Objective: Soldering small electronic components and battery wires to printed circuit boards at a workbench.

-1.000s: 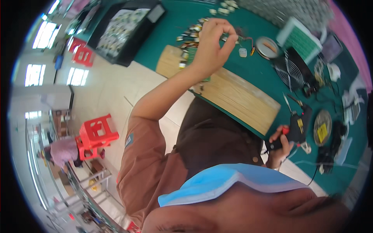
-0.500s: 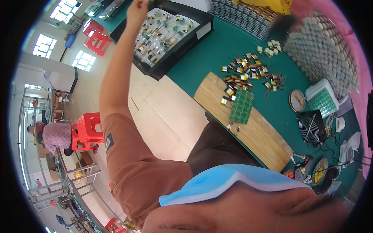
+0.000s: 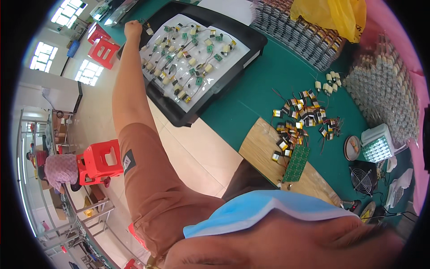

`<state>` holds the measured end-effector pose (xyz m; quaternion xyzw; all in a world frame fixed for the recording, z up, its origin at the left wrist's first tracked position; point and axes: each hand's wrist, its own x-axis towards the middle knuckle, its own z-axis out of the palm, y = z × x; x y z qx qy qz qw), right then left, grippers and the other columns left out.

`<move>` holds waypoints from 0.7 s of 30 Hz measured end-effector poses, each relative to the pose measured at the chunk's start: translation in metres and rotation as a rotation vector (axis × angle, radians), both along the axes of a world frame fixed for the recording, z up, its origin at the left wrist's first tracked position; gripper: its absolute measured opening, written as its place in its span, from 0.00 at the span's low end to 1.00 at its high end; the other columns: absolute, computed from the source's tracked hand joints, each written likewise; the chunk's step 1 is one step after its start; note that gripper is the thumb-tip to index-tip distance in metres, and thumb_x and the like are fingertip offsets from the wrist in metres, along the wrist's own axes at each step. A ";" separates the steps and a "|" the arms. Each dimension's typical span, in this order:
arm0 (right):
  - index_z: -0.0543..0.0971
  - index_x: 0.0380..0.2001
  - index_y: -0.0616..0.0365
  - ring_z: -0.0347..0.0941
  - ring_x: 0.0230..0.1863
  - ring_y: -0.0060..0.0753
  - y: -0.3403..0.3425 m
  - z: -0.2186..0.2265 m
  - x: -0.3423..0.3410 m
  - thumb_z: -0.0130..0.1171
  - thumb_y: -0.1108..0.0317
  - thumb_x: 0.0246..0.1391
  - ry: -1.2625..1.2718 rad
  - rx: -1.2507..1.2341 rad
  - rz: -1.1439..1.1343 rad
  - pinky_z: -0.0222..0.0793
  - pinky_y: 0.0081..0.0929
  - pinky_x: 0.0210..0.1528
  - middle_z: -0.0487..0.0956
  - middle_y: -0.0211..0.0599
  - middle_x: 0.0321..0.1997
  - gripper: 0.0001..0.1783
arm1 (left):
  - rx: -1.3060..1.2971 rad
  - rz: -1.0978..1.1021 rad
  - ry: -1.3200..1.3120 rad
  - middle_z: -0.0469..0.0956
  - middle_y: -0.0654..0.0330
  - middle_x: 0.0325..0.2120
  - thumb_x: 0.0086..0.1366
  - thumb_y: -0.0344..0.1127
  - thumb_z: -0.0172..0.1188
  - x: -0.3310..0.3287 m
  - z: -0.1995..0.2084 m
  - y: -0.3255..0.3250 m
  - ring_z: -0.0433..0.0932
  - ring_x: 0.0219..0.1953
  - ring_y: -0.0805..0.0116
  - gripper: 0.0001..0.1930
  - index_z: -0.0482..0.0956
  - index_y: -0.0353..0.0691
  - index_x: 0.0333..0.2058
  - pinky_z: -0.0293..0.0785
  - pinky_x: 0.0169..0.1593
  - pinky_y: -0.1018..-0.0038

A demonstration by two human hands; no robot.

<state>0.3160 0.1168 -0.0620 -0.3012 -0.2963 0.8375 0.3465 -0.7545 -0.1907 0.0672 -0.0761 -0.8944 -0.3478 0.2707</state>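
Observation:
My left hand (image 3: 133, 30) is stretched out at the far left edge of a black tray (image 3: 154, 92), its fingers closed. Beside the fingers hangs a small wired battery assembly (image 3: 149, 30), which appears to be in their grip; the fingertips are partly hidden. Inside the tray, a white sheet (image 3: 233, 49) carries several similar assemblies of small green circuit boards (image 3: 218, 57), cream blocks (image 3: 208, 68) and thin wires. My right hand does not show.
Loose small batteries (image 3: 309, 114) lie on the green table (image 3: 233, 98), near a wooden board (image 3: 257, 139) bearing a green circuit panel (image 3: 296, 163). Stacked parts (image 3: 380, 80), a small fan (image 3: 362, 179) and a round dish (image 3: 352, 148) stand to the right. Red stools (image 3: 101, 161) are on the floor left.
My left hand has moved left and nearer, along the tray's left side. The view has shifted, so the tray and table sit lower and further right. A dark blur by the stacked parts is gone.

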 end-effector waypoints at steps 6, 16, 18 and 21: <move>0.67 0.42 0.64 0.64 0.17 0.26 0.010 -0.005 -0.005 0.66 0.65 0.42 -0.082 -0.030 0.006 0.66 0.23 0.15 0.69 0.40 0.28 0.26 | -0.360 0.019 -0.056 0.80 0.41 0.37 0.58 0.39 0.52 -0.092 -0.020 -0.033 0.80 0.43 0.44 0.16 0.83 0.34 0.34 0.74 0.47 0.60; 0.69 0.45 0.62 0.64 0.19 0.23 0.007 -0.001 -0.011 0.64 0.66 0.45 -0.097 -0.054 -0.030 0.72 0.28 0.32 0.70 0.36 0.27 0.25 | -0.694 0.194 -0.705 0.75 0.52 0.52 0.62 0.45 0.51 -0.144 -0.084 -0.052 0.73 0.55 0.54 0.20 0.78 0.42 0.48 0.69 0.56 0.61; 0.69 0.45 0.62 0.64 0.19 0.23 -0.001 0.010 -0.016 0.64 0.65 0.45 -0.109 -0.041 -0.041 0.72 0.28 0.32 0.70 0.36 0.27 0.24 | -0.570 0.198 -0.763 0.71 0.55 0.58 0.62 0.49 0.53 -0.127 -0.092 -0.010 0.68 0.61 0.59 0.25 0.76 0.44 0.54 0.64 0.62 0.64; 0.68 0.44 0.62 0.64 0.19 0.23 0.000 0.015 -0.021 0.64 0.65 0.45 -0.121 -0.040 -0.022 0.72 0.29 0.33 0.70 0.36 0.27 0.24 | -0.379 0.409 -0.856 0.65 0.59 0.63 0.63 0.49 0.53 -0.090 -0.080 -0.013 0.60 0.66 0.65 0.26 0.72 0.49 0.59 0.54 0.66 0.61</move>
